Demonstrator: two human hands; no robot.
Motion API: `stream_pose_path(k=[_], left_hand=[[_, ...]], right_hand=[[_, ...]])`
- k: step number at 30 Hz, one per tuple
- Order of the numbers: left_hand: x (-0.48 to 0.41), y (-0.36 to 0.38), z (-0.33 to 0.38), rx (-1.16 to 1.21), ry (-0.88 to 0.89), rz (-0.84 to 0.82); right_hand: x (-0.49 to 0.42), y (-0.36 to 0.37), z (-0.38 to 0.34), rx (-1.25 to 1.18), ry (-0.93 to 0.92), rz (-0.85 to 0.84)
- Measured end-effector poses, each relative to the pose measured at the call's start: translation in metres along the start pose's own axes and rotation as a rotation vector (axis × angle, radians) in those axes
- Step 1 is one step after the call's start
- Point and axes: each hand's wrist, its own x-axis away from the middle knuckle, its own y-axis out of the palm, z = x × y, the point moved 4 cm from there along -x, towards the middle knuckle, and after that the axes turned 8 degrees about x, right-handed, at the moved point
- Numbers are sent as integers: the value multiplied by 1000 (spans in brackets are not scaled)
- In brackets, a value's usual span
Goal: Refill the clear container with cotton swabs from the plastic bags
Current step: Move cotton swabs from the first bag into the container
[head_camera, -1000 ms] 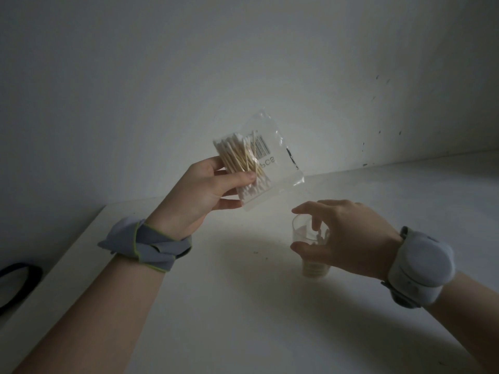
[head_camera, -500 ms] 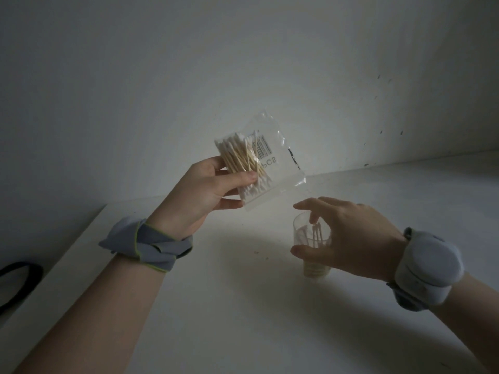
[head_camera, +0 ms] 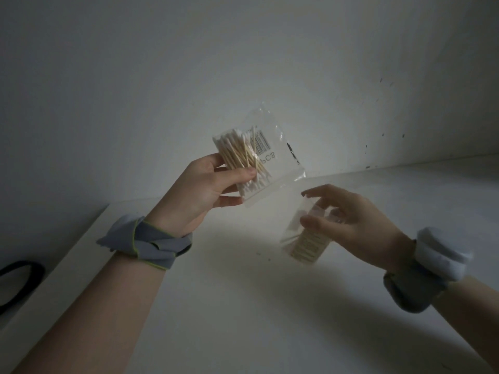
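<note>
My left hand (head_camera: 206,188) holds up a clear plastic bag (head_camera: 272,160) with a bundle of wooden cotton swabs (head_camera: 240,157) inside; thumb and fingers pinch the bag's lower left part. The bag has a barcode and printed letters. To the right and lower, my right hand (head_camera: 348,220) grips the clear container (head_camera: 307,236) by its upper part. The container is tilted, its rim leaning up toward the bag, and it looks lifted off the white table (head_camera: 243,306). Pale swabs fill its bottom. The view is dim and the container is blurred.
A white wall rises behind the table, with small dark specks at the right. A black loop-shaped object (head_camera: 19,279) lies beyond the table's left edge. Both wrists wear grey bands.
My right hand has tipped the container from upright on the table to tilted, its rim toward the bag. The left hand and bag have stayed almost still.
</note>
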Motion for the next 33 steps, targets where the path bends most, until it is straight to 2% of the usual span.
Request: stream_pose_path(k=[4,10,17,20,26,29,33], left_hand=[[0,-1,1,-4,3,-2],[-1,-3,1,0,0,6],[0,0,-2,-3,-5,3],[0,0,-2,-4,-3,2],[0,-1,0,0,3,2],[0,-1,0,2,3,3],[0,-2,2,8,6,9]], right_hand=[[4,0,-4,124,-171,109],[6,14,-5,281,-268,-19],[6,12,-4,281,-286,-1],[4,12,-1,179,-231,-7],[-4,10,14,-198,2,-45],[-7,12,16,-258,44,-54],[-11,18,25,-423,84,18]])
